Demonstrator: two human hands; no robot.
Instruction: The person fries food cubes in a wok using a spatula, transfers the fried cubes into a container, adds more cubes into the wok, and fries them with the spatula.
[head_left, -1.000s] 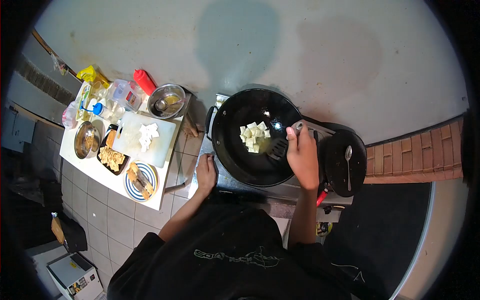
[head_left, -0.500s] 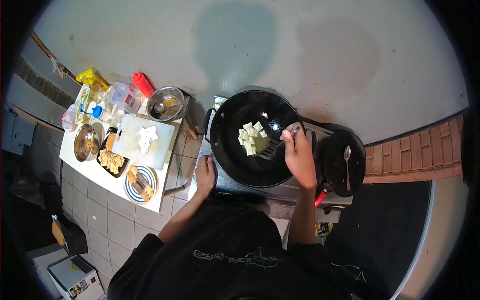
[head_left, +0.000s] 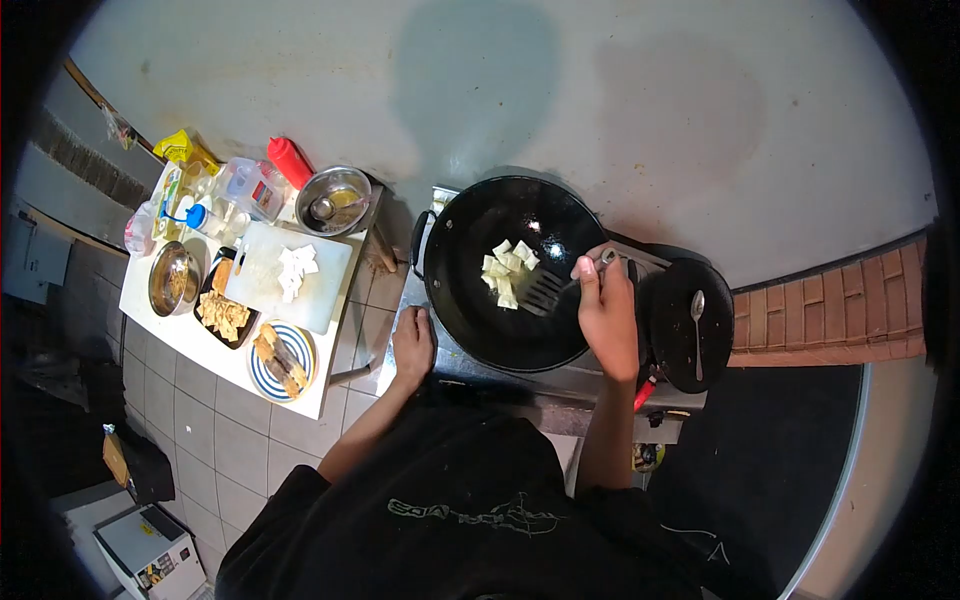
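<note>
My right hand (head_left: 608, 318) grips the handle of a slotted metal spatula (head_left: 541, 293), whose head is inside a large black wok (head_left: 480, 325). Pale white cubes (head_left: 507, 272) lie in a small heap in the wok, just left of the spatula head. The wok sits on a steel stove (head_left: 450, 370). My left hand (head_left: 413, 345) rests on the stove's front left edge, below the wok's left handle, with nothing visible in it; its fingers lie flat.
To the left, a white table (head_left: 250, 375) holds a cutting board (head_left: 325, 300) with white pieces, metal bowls (head_left: 333, 201), a striped plate (head_left: 305, 345) and a red bottle (head_left: 289, 160). Right of the wok, a spoon (head_left: 697, 335) lies on a black pan (head_left: 670, 350).
The spatula head went left to the cubes, then back slightly right, and the cubes have shifted and regrouped. My left hand has stayed in place.
</note>
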